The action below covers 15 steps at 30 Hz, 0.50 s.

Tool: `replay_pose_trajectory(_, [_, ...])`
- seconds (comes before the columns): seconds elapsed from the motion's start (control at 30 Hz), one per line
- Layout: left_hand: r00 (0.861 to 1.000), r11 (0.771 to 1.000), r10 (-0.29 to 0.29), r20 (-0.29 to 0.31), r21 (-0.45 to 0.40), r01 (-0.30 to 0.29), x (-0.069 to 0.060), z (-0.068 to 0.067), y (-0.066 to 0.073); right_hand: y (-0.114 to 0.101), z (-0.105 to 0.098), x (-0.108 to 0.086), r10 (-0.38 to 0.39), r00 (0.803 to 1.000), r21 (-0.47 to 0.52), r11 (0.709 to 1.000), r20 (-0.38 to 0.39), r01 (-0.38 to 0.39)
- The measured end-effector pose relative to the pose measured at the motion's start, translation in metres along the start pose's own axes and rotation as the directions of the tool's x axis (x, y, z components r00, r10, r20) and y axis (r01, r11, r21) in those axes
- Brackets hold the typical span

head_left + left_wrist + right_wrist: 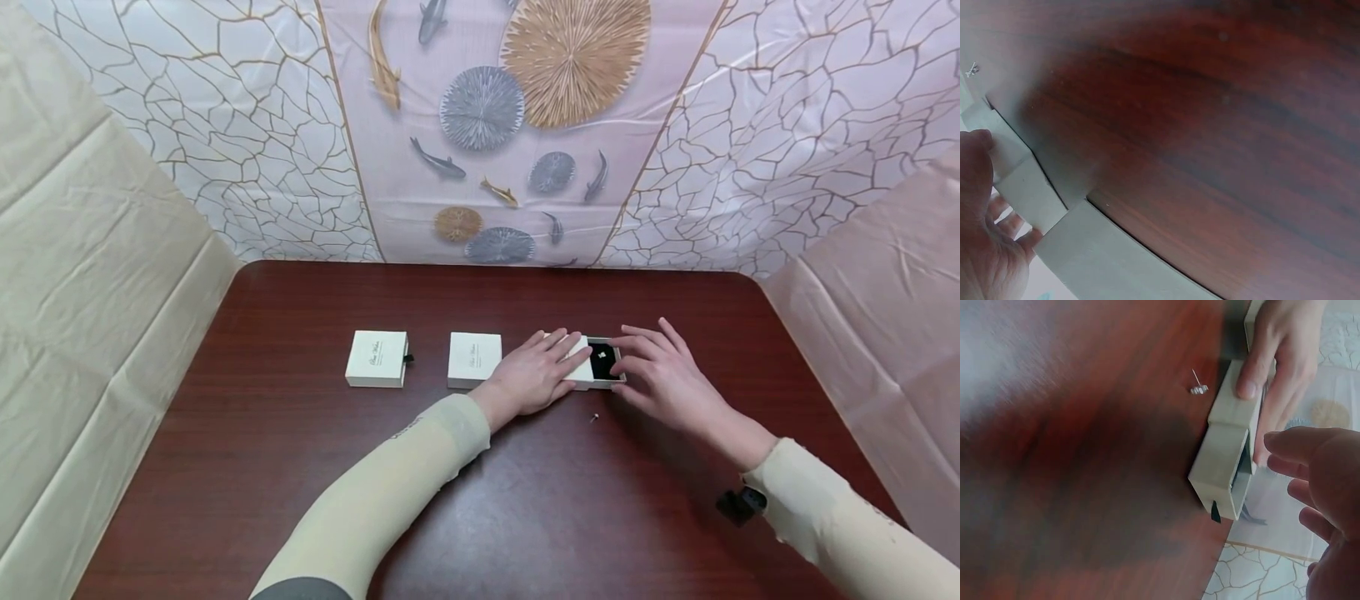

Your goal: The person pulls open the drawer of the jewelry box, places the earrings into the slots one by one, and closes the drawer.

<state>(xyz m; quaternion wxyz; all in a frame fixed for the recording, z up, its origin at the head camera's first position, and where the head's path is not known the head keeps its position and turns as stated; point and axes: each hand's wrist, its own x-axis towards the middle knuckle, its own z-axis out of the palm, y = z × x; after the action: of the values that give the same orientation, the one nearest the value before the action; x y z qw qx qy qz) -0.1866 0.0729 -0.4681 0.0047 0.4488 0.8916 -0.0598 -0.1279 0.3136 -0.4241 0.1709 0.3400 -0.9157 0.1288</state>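
My left hand holds the white sleeve of a small jewelry box, thumb at its near side and fingers across the top. The box's drawer is slid partway out to the right, showing a black insert with a small shiny earring on it. Over the drawer's right end hovers my right hand, its fingers loosely bent and apart, with nothing seen between them. A second stud earring lies on the table in front of the box. A black ribbon tab hangs from the drawer's end.
Two more white boxes stand to the left in a row: a middle box close to my left wrist, and a far-left box with a black tab. The dark red wooden table meets a patterned cloth backdrop behind.
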Motion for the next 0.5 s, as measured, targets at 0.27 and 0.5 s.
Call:
replay_pose_trajectory(0.27, [1.0, 1.0, -0.002, 0.005, -0.006, 0.002, 0.001, 0.001, 0.0, -0.014, 0.007, -0.016, -0.049, 0.999, -0.03, 0.998, -0.012, 0.048])
replay_pose_trajectory(0.5, [1.0, 1.0, -0.001, 0.007, -0.007, 0.001, 0.001, 0.002, 0.0, -0.019, 0.016, -0.029, -0.131, 0.991, -0.087, 0.988, -0.002, 0.131])
